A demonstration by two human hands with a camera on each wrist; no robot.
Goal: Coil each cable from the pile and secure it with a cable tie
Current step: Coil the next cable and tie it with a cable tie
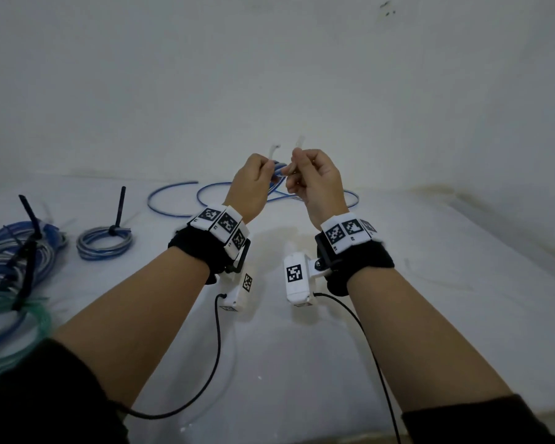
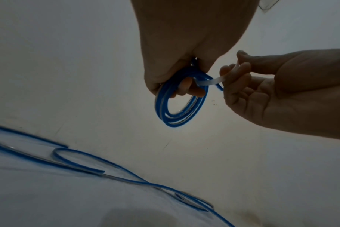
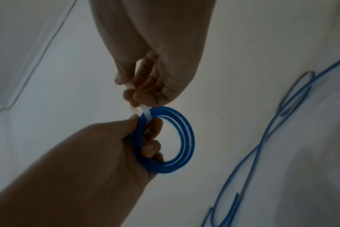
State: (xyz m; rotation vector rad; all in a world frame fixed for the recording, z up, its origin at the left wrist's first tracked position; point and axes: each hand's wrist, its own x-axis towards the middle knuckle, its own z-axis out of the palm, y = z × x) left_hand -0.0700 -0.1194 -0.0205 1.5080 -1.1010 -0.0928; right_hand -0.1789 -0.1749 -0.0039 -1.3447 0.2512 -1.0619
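The blue coil (image 3: 165, 141) is kept clamped in the curled left hand (image 1: 253, 184) above the table (image 1: 430, 283) so that the white cable tie (image 3: 147, 116), pinched by the right hand (image 1: 314, 181), can be cinched round it

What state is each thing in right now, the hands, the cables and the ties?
left hand: grips the blue coil.
right hand: pinches the white cable tie.
blue coil: wound, held in the air.
white cable tie: wrapped round the coil; whether locked, cannot tell.
loose blue cable: uncoiled on the table.
small tied coil: bound with a black tie.
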